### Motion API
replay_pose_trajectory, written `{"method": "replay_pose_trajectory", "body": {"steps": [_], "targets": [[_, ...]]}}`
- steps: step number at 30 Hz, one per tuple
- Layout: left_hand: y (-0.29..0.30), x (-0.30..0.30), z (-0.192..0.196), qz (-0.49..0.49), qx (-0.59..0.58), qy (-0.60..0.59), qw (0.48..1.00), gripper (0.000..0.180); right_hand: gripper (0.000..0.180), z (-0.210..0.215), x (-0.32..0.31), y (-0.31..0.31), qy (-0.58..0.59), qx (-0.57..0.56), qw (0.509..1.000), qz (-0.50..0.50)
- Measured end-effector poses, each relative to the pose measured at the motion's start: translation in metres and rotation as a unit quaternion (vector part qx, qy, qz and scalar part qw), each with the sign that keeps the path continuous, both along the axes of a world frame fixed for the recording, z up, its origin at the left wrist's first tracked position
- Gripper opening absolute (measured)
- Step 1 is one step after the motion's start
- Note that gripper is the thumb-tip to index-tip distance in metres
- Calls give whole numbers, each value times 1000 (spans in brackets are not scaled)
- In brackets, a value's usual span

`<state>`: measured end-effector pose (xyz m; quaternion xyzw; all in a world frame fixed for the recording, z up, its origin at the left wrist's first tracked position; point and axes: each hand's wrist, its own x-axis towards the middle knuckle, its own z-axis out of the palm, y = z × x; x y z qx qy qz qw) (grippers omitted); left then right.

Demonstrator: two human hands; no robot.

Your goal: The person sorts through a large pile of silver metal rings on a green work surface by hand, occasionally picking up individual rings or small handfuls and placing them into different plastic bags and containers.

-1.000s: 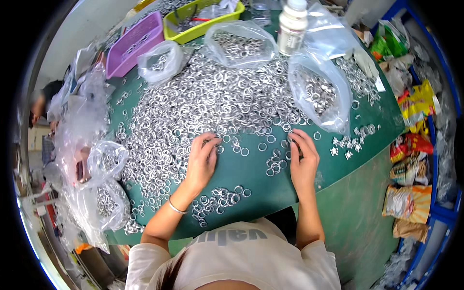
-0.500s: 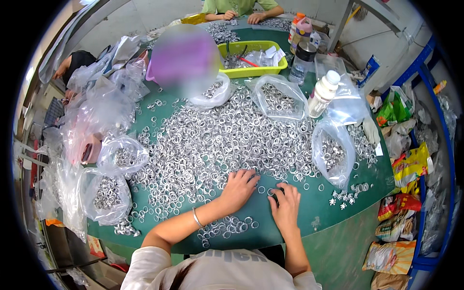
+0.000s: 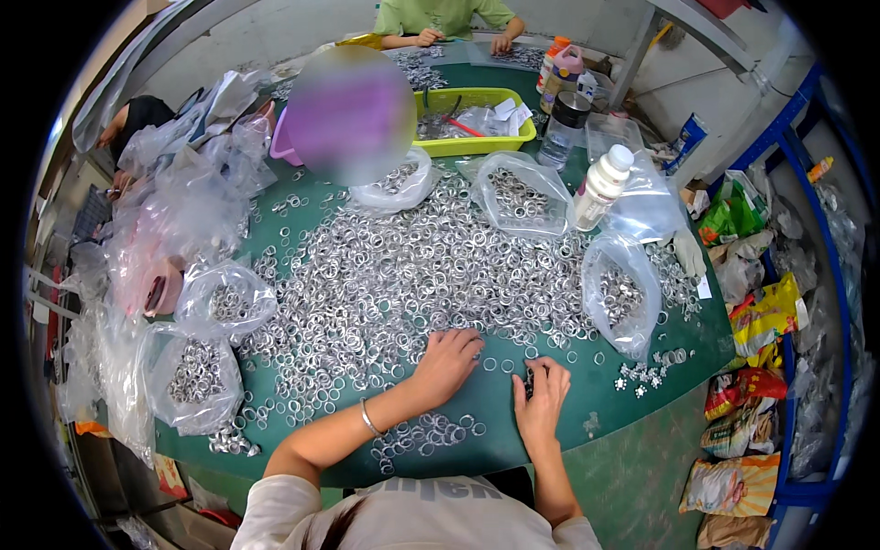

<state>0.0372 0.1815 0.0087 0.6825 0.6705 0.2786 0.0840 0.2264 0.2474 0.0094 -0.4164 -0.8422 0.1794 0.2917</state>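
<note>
A big heap of small silver metal rings [image 3: 403, 266] covers the green table [image 3: 500, 435]. My left hand [image 3: 446, 362] lies palm down on the near edge of the heap, fingers spread over loose rings. My right hand [image 3: 543, 399] is curled beside it, fingers pinched on a small stack of rings [image 3: 529, 380]. A smaller cluster of rings [image 3: 426, 433] lies under my left forearm, near the table's front edge. A thin bracelet circles my left wrist.
Clear plastic bags of rings [image 3: 623, 293] [image 3: 194, 371] [image 3: 516, 194] lie around the heap. A white bottle [image 3: 600, 188], a yellow-green tray [image 3: 469, 119] and drink bottles stand at the back. Another person's hands [image 3: 463, 38] work at the far side. Snack packets [image 3: 765, 316] lie on the right.
The view has tilted up and shows more of the far table. My left hand stayed on the heap's edge; my right hand curled in and gathered rings into a pinch.
</note>
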Motion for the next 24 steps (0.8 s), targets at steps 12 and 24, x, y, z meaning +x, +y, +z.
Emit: {"method": "replay_pose_trajectory", "body": {"steps": [12,24], "targets": [[4,0,-10,-25,15,-25,999,39,32,-17,6,1,83,20,996,-3],[-19,-16,18,80,11,-79,994,56,49,20,-48,5,-23,-33,991,127]]}}
